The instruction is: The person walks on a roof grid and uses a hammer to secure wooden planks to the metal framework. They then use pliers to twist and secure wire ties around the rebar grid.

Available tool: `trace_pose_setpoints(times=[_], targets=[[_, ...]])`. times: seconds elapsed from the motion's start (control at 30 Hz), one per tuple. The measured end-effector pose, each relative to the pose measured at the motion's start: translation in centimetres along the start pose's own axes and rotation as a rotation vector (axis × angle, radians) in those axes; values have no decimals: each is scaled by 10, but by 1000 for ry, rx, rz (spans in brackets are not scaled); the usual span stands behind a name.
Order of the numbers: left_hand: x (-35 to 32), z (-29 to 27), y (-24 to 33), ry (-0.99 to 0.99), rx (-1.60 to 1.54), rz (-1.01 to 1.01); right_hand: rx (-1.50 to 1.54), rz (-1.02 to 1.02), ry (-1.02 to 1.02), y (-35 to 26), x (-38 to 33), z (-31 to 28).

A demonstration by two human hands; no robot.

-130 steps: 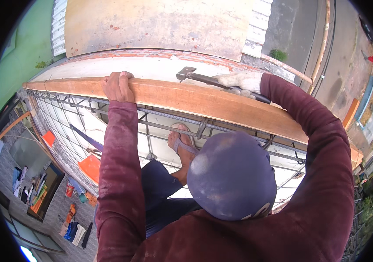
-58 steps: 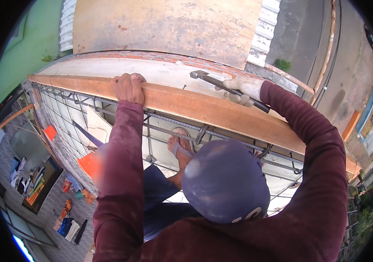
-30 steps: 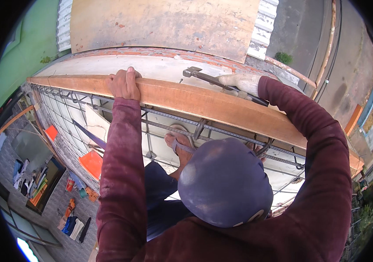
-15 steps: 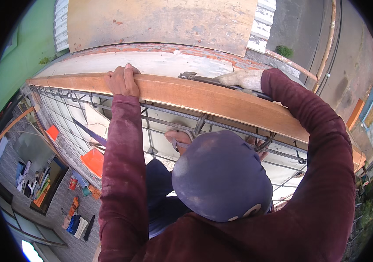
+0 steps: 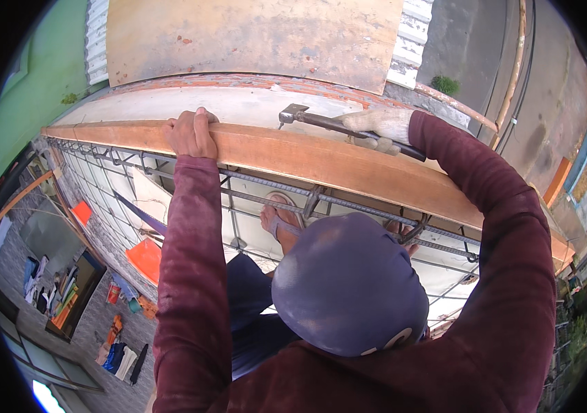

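A long orange-brown wooden board (image 5: 321, 160) stands on edge along a wall top, running from upper left to right. My left hand (image 5: 191, 133) grips its upper edge, fingers curled over the far side. My right hand (image 5: 380, 126), in a pale work glove, holds a hammer (image 5: 314, 120) by its dark handle; the metal head lies over the pale concrete ledge (image 5: 238, 104) just behind the board. My dark cap (image 5: 348, 289) and maroon sleeves fill the lower middle.
Steel rebar mesh (image 5: 266, 193) lies below the board, and my sandalled foot (image 5: 281, 219) rests on it. A plywood sheet (image 5: 252, 34) lies beyond the brick edge. Far below on the left are a paved yard, orange objects and laundry (image 5: 52, 296).
The hammer has been lifting and coming down behind the board; now its head sits on the ledge. My left hand stays on the board's top edge. The view shifted slightly.
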State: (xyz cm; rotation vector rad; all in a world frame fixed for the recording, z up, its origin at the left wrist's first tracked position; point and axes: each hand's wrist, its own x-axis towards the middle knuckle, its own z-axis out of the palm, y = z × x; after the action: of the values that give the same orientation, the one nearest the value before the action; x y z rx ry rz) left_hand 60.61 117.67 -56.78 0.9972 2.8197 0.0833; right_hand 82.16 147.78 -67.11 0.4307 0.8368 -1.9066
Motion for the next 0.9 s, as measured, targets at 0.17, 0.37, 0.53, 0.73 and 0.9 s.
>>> trace_pose_setpoints(times=[0.17,0.37,0.53,0.73,0.9], targets=[[8,2,-3,8,3,33,234,50,456,27,32,-39],[4,0,0,22,-14,32,-325,-12,91,3,-4,8],[1,2,-5,24,11,39,-55,74,100,12,1,-7],[2,1,-3,10,-14,10,-77,-32,62,-7,-1,6],[3,-2,0,7,39,56,235,9,327,9,23,-27]])
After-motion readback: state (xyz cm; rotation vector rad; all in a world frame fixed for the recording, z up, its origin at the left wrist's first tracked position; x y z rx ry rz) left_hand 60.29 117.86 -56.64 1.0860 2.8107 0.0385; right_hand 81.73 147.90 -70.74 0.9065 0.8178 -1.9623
